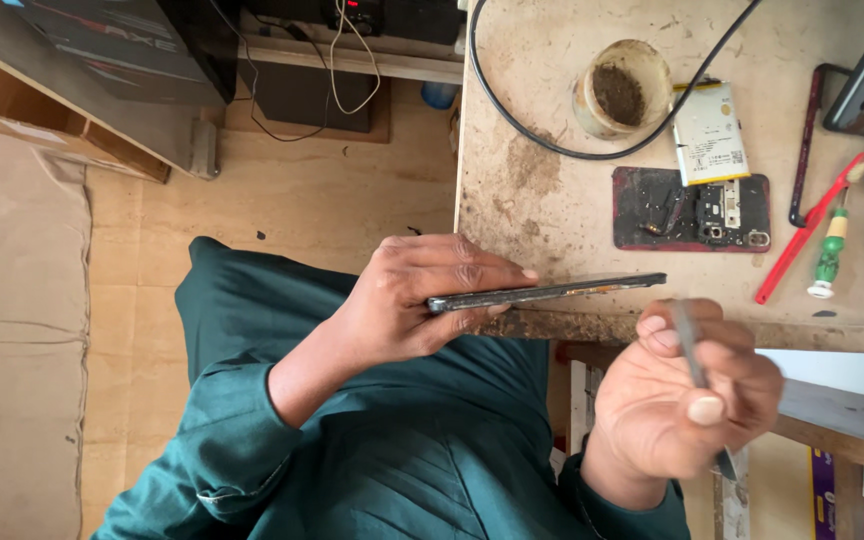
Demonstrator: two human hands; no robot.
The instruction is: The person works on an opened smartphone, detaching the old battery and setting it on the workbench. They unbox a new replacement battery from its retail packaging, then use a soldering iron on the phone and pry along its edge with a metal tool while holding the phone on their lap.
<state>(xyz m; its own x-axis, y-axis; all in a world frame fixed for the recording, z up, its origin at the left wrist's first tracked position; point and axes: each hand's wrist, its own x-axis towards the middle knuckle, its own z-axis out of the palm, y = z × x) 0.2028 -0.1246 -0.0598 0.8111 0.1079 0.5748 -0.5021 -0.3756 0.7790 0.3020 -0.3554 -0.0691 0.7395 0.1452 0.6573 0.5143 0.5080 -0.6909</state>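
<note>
The left hand (422,300) gripped one thin black slab-shaped phone (547,292) edge-on, fingers curled around it. At four o'clock, the right hand (687,405) pinched one slim grey metal blade (693,360). One opened red-framed phone body (690,209) lay at one o'clock on the stained beige worktable (532,130).

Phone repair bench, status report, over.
Left hand grips phone edge-on. Right hand pinches thin metal tool, tip just below phone. Nothing between them.

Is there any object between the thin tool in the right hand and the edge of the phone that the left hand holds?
Nothing visible. The right hand holds the thin metal tool just below the phone, gripped edge-on by the left hand; only open air separates them.
</note>
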